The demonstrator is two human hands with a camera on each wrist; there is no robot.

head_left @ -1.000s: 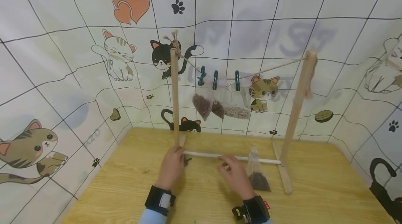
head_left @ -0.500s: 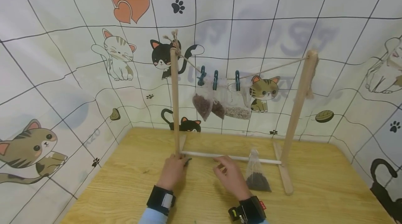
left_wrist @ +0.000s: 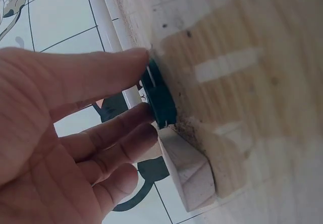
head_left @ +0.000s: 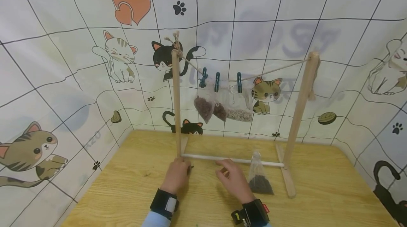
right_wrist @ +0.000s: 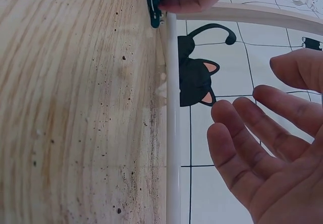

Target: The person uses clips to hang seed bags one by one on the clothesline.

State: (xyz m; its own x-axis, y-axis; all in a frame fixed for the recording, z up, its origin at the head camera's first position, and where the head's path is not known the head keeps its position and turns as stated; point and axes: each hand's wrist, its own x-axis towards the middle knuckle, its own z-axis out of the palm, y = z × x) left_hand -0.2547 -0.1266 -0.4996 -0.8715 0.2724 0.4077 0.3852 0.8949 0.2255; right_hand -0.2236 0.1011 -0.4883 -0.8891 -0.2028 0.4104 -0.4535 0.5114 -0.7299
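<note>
At the foot of the rack's left post, my left hand (head_left: pixel 175 175) pinches a dark green clothespin (left_wrist: pixel 161 100) between thumb and fingers, low over the tabletop. In the right wrist view the same clothespin (right_wrist: pixel 153 6) shows beside the white crossbar (right_wrist: pixel 173 133). My right hand (head_left: pixel 234 180) holds nothing; its fingers are loosely bent just in front of the crossbar. To its right stands a clear bag of dark grains (head_left: pixel 260 184), its top gathered upright. Three bags, including a bag of pale grains (head_left: pixel 239 114), hang from the rope by green clothespins (head_left: pixel 217 82).
The wooden rack has a left post (head_left: pixel 176 103), a leaning right post (head_left: pixel 300 110) and a sagging rope (head_left: pixel 276 68). Small dark crumbs (right_wrist: pixel 132 173) are scattered over the wooden table (head_left: pixel 127 198). A cat-patterned cloth (head_left: pixel 254 0) surrounds the back and sides.
My left hand has come down from the foot of the left post to the clothespin on the table and grasped it. My right hand has shifted slightly left.
</note>
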